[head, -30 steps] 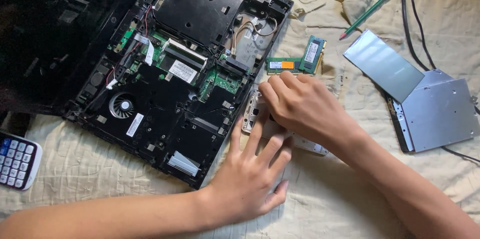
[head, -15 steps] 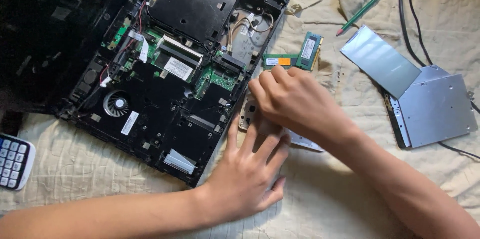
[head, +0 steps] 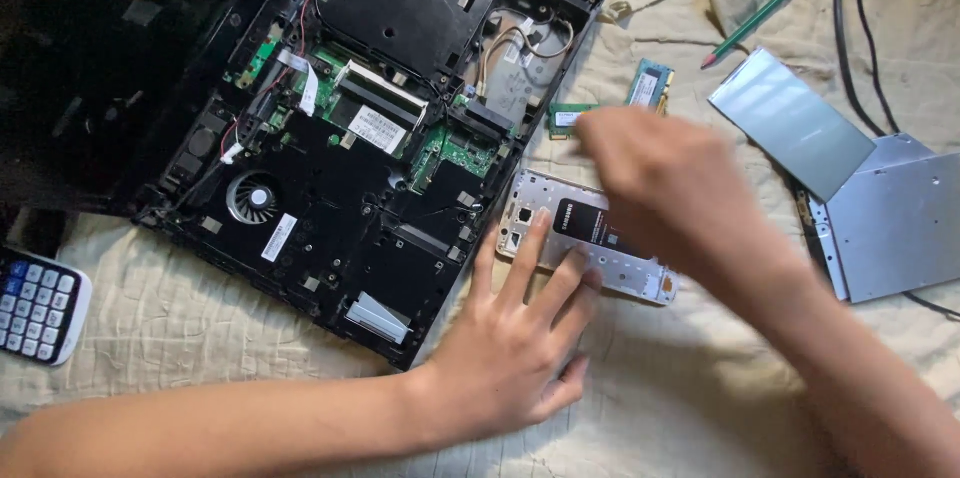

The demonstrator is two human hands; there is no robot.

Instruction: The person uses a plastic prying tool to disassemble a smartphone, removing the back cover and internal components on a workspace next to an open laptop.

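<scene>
Clearly our left hand [head: 510, 348] presses spread fingers flat on the opened phone [head: 580, 238]; above it, our blurred right hand [head: 670, 188] hides its grip.

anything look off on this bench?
Electronics sit on a wrinkled cloth. The laptop lies with its boards exposed; the phone, back cover off, shows its battery; two memory modules lie loose.

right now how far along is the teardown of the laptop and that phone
Done: the laptop lies with its base cover off, board and fan exposed; two memory sticks and the optical drive lie out on the cloth. In hand: the left hand rests its fingers on the opened phone, its battery showing; the right hand is blurred above it. Left: board, fan and the phone's battery remain in place.
</scene>
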